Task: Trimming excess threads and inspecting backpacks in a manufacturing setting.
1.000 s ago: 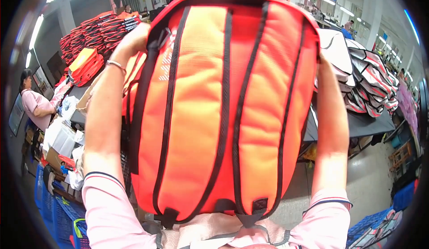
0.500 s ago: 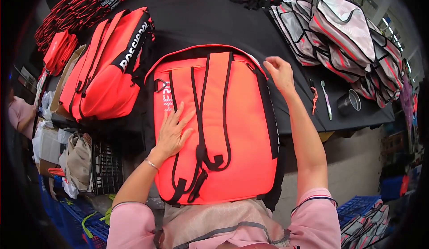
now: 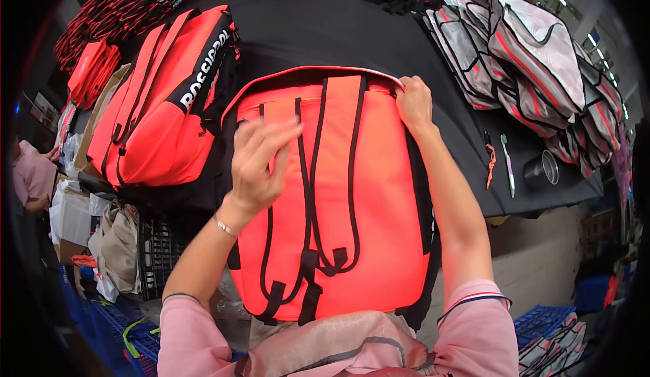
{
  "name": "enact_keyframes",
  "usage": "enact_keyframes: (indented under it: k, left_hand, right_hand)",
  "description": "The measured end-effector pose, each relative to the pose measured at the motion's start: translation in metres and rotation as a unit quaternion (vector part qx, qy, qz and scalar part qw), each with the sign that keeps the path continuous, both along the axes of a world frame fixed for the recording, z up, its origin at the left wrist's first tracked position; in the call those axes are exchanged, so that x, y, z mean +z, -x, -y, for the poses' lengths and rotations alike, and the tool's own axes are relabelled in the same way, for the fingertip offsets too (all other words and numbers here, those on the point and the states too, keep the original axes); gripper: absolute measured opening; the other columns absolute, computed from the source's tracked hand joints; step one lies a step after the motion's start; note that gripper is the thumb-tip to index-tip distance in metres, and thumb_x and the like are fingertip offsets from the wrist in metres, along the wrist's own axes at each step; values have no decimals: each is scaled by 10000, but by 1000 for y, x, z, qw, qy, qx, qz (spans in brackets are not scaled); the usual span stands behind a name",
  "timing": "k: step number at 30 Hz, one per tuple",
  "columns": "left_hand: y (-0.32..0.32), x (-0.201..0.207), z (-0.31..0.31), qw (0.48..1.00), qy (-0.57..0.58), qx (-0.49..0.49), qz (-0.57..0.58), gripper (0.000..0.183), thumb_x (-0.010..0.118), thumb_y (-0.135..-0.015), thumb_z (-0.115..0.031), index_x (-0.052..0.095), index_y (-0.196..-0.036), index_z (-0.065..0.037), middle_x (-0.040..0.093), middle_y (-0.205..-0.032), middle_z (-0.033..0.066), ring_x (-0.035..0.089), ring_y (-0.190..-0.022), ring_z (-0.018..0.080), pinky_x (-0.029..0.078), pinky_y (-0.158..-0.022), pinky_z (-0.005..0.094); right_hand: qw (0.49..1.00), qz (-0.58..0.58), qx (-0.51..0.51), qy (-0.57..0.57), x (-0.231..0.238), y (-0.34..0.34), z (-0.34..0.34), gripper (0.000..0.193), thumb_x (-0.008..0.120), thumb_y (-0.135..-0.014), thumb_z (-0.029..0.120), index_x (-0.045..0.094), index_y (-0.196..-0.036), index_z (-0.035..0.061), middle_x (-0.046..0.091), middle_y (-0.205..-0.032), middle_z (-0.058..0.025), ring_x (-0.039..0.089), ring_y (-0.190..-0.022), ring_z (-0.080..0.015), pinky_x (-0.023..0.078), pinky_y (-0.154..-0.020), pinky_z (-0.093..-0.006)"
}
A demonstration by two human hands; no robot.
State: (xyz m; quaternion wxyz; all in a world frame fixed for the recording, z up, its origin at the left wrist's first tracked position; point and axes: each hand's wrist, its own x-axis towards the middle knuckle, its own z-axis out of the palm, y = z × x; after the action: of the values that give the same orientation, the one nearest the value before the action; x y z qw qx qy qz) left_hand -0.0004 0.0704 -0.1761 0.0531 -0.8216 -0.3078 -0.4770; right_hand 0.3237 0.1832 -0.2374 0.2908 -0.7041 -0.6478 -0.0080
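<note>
A bright orange-red backpack [image 3: 389, 228] lies in front of me with its two padded shoulder straps [image 3: 342, 140] facing up and its black-lined top edge bowed outward. At its upper right corner my right hand [image 3: 414, 101] has its fingers closed on the rim. My left hand [image 3: 261, 160] is raised over the left strap, smeared by motion, its fingers stretched out and nothing in them. The black strap ends and buckles [image 3: 310, 285] lie near the bag's lower edge.
Another orange-red backpack [image 3: 152, 113] stands at the left, with stacked orange pieces [image 3: 112, 18] behind it. Grey-white panels [image 3: 535, 52] are piled at the right. A toothbrush [image 3: 508, 167], a small orange-handled tool [image 3: 489, 160] and a dark cup [image 3: 542, 170] sit near the table edge.
My right hand has moved in to the bag's upper right rim and closed on it. The left hand has lifted off the bag's front and moved up.
</note>
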Motion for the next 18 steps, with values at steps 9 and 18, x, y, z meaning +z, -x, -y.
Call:
enact_keyframes:
  k: [9, 18]
  left_hand:
    - [-114, 98, -82, 967, 123, -87, -205, 645, 782, -681, -241, 557, -1253, -46, 625, -1164, 138, 601, -1101, 303, 409, -1008, 438]
    - [-108, 104, -6, 969, 95, -188, -131, 540, 688, -637, -5, 589, -1167, 19, 608, -1064, 176, 621, -978, 362, 526, -868, 392]
  right_hand:
    - [911, -2, 57, -409, 80, 50, 87, 473, 655, -629, -122, 655, -1068, 52, 564, -965, -117, 628, -825, -306, 548, -686, -384]
    - [888, -26, 43, -457, 79, 53, 163, 386, 719, -685, -53, 636, -1058, 0, 631, -968, -120, 619, -916, -301, 536, -783, -379]
